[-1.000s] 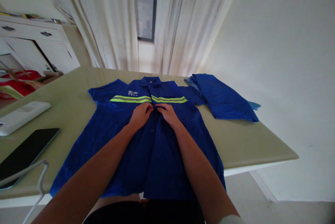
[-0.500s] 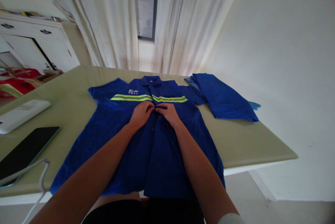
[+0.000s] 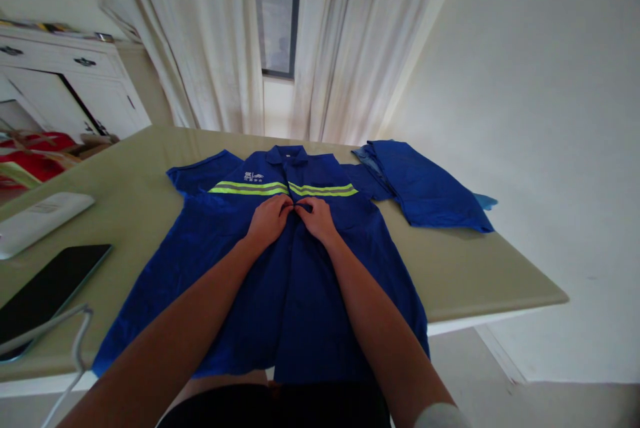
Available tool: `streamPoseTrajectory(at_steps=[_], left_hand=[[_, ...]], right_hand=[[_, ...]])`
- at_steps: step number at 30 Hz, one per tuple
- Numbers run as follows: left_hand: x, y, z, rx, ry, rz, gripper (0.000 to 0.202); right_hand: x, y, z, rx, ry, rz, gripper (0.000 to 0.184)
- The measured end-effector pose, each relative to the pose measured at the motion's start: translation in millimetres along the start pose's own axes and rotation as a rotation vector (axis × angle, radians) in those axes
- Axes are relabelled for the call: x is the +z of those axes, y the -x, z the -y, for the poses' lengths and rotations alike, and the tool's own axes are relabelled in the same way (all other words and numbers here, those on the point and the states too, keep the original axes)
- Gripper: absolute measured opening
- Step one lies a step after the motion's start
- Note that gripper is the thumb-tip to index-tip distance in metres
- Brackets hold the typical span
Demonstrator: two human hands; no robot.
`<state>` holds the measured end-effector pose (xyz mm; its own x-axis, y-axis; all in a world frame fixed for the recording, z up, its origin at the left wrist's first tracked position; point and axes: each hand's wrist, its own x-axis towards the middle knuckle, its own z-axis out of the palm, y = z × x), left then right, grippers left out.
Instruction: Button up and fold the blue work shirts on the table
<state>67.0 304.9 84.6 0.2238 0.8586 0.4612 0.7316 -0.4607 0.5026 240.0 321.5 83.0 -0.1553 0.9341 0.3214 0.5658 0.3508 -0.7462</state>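
Observation:
A blue short-sleeved work shirt (image 3: 320, 295) lies front up, collar away from me, with a yellow-green and grey reflective stripe (image 3: 250, 187) across its chest and a white logo on one side. Just below the stripe, my left hand (image 3: 269, 220) pinches the front edge of the shirt at the middle. My right hand (image 3: 316, 218) pinches the opposite edge, its fingertips meeting those of the left. Whether a button sits between the fingers cannot be made out. Below the hands, the two front panels lie against each other.
On the table (image 3: 450, 275), folded blue clothing (image 3: 430, 188) lies at the right, touching the shirt's sleeve. At the left are a black-screened phone (image 3: 53, 291), a white cable (image 3: 80, 335) and a white oblong device (image 3: 45, 220). Curtains (image 3: 210, 41) hang behind the table.
The fingertips of my hands have drawn slightly closer at the shirt's front edge, the right hand shifting a little left. Everything else stays as it was.

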Motion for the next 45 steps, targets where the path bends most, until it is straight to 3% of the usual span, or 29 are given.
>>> streamPoseTrajectory(at_steps=[7, 12, 16, 22, 32, 42, 45], left_hand=[[3.4, -1, 2, -0.021, -0.007, -0.031, 0.010], [6.4, -1, 4, -0.075, -0.044, -0.008, 0.010], [3.4, -2, 5, -0.092, -0.015, 0.009, 0.013], [-2.2, -6, 7, -0.058, 0.103, 0.038, 0.021], [-2.1, -6, 3, -0.262, 0.083, 0.068, 0.027], [-0.6, -8, 6, -0.299, 0.157, 0.067, 0.009], [-0.3, -9, 5, -0.326, 0.207, 0.065, 0.015]], right_hand=[[2, 4, 5, -0.020, -0.057, -0.073, 0.012], [0, -1, 2, 0.075, -0.169, -0.023, 0.027], [1, -8, -9, 0.132, -0.235, 0.058, 0.015], [5, -10, -13, 0.086, -0.215, 0.101, 0.012], [7, -1, 1, -0.062, 0.070, 0.046, 0.009], [6, 6, 13, -0.020, 0.209, 0.038, 0.008], [8, 7, 13, -0.042, 0.214, 0.027, 0.008]])
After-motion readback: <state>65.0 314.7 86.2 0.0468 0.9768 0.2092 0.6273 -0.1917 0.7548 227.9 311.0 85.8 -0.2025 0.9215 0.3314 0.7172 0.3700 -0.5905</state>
